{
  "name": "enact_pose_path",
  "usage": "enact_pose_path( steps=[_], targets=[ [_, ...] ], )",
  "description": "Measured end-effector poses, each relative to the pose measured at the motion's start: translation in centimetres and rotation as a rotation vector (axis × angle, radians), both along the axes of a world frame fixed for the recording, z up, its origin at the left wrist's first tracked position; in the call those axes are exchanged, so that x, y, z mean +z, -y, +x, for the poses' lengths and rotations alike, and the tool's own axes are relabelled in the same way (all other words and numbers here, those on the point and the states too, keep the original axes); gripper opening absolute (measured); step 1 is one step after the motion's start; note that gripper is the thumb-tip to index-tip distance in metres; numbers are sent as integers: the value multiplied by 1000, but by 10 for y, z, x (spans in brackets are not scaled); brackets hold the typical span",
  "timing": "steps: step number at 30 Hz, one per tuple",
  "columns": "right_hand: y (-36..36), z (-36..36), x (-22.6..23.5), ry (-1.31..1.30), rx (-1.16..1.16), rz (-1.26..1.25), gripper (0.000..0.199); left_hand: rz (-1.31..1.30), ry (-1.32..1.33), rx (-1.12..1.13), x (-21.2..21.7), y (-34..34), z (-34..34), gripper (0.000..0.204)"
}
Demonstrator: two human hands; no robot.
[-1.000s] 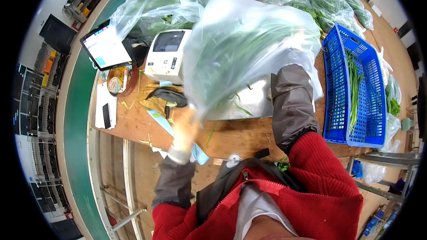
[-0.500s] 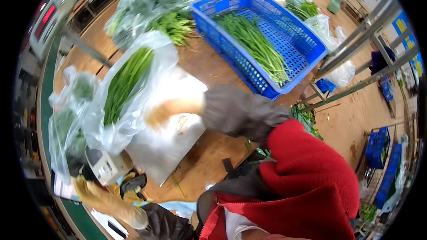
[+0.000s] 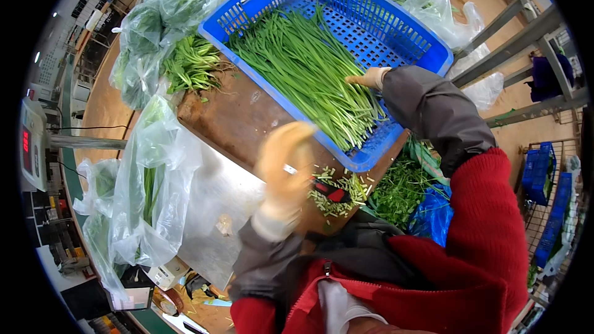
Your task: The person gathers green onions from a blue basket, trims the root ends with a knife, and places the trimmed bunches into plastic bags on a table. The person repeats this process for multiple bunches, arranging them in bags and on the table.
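Observation:
My right hand, in a tan glove, reaches over the blue plastic basket with its visible fingers stretched out on the green chives. The fingertips are partly hidden among the stalks. My left hand, also gloved, is smeared by motion over the table between the metal plate and the basket. A small white piece shows at its curved fingers; whether it is held I cannot tell. Beside that hand, a red and black tool lies among short cut stems.
A clear bag with green stalks rests at the plate's left. Bagged greens and loose rooted greens lie left of the basket. Metal rails stand at the right, above a leafy heap. A display stands far left.
My right hand has moved from the metal plate to the basket. My left hand has come up from the lower left. Chives cover more of the basket, and the view has shifted.

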State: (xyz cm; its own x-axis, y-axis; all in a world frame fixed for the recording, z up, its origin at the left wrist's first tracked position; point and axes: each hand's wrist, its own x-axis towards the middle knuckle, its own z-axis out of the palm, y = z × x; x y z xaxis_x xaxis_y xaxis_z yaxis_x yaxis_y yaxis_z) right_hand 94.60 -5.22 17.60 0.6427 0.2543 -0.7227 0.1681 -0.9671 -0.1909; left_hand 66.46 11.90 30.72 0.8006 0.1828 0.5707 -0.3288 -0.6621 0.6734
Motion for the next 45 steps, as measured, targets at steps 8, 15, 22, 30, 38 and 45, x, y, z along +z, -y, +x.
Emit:
enact_pose_path(
  steps=[8, 15, 22, 30, 38, 45],
  targets=[
    [-26, -55, 46, -308, -118, 614, 49, 933, -867, -410, -104, 60, 110, 15],
    [-14, -46, -60, -331, -319, 681, 61, 855, -1121, -415, -175, 109, 135, 28],
    [4, 17, -17, -325, 27, 606, 35, 464, -946, -155, -88, 55, 122, 16],
    [16, 32, 27, -440, -199, 569, 41, -140, -739, 68, -87, 46, 131, 25],
    [25, 4, -41, -519, -378, 543, 51, -57, -799, 43, -105, 58, 125, 23],
    [28, 36, -77, -176, 530, -56, 52, -117, -828, 78, -111, 56, 124, 18]
  ],
)
